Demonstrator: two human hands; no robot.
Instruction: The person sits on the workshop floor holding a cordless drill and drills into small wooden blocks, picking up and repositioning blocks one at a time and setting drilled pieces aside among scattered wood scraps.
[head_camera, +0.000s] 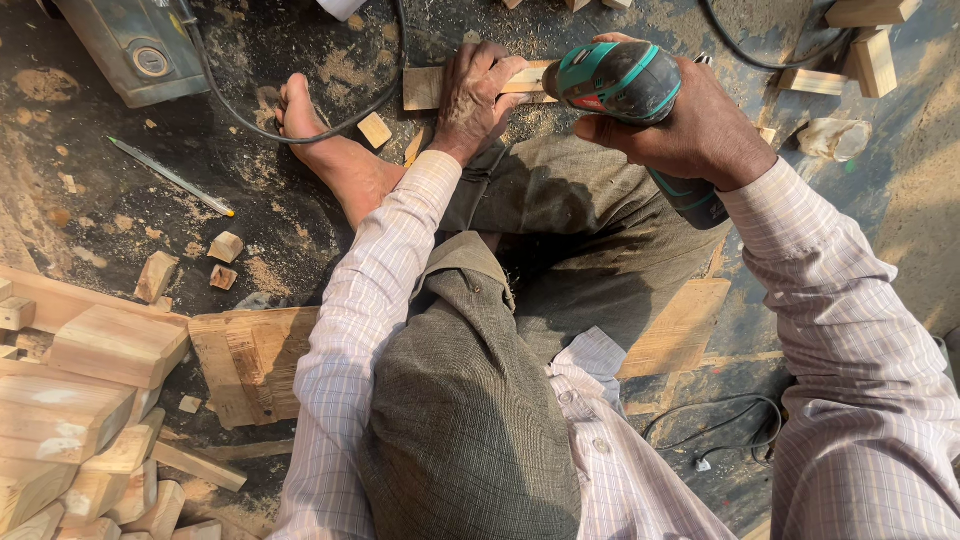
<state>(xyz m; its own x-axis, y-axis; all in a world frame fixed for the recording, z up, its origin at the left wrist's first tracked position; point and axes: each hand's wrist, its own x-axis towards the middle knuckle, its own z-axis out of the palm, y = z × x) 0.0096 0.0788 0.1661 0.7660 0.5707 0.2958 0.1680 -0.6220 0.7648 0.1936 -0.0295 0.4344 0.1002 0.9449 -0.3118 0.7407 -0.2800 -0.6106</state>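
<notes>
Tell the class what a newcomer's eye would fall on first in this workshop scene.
First, the teal drill gripped in the right hand at top centre. Beside it, the left hand presses a wooden strip to the dusty floor. Pale wooden blocks pile up at lower left.

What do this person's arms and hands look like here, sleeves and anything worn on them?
Both arms wear long sleeves of a pale shirt with a fine checked pattern of thin lines, buttoned at the cuffs. The left hand and right hand are bare: no gloves, and no rings or watch that can be seen. A grey-green woven vest covers the chest between the sleeves.
</notes>
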